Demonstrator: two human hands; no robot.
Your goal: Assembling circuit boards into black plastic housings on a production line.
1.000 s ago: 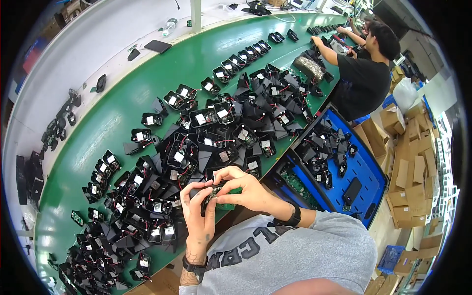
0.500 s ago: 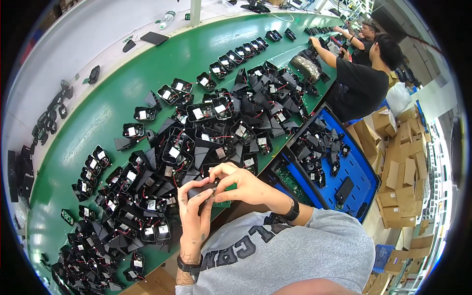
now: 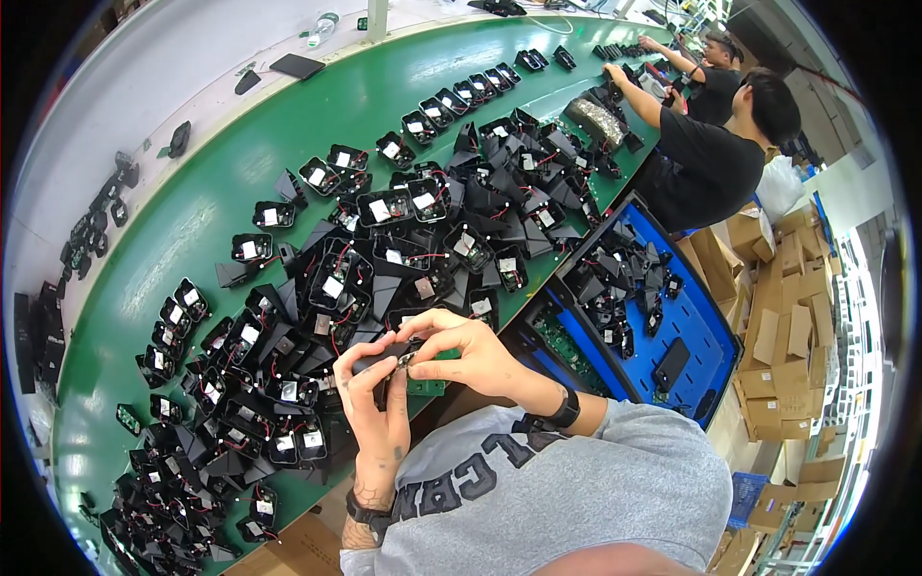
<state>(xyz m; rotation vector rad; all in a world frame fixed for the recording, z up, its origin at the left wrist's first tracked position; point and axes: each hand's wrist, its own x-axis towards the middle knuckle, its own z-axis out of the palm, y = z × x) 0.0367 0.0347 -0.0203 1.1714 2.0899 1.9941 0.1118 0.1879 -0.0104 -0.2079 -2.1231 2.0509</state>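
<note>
Near the front edge of the green bench, my left hand has its fingers wrapped round a black plastic housing. My right hand meets it from the other side, its fingers bent and closed at the housing's right edge. A small, partly metallic part shows between the right fingertips; its kind is too small to tell. My fingers cover much of the housing. Just beyond both hands lies a large heap of open black housings with white-labelled parts and red wires inside. Beneath my right hand a bit of green circuit board shows.
More open housings stand in rows along the green bench. At my right are a blue tray with black parts and several cardboard boxes. Two co-workers in black shirts work farther along the bench.
Both hands, still on the housing, have shifted slightly left in the picture. The housing has tilted a little, and the small part at its edge shows more. The whole view has shifted slightly.
</note>
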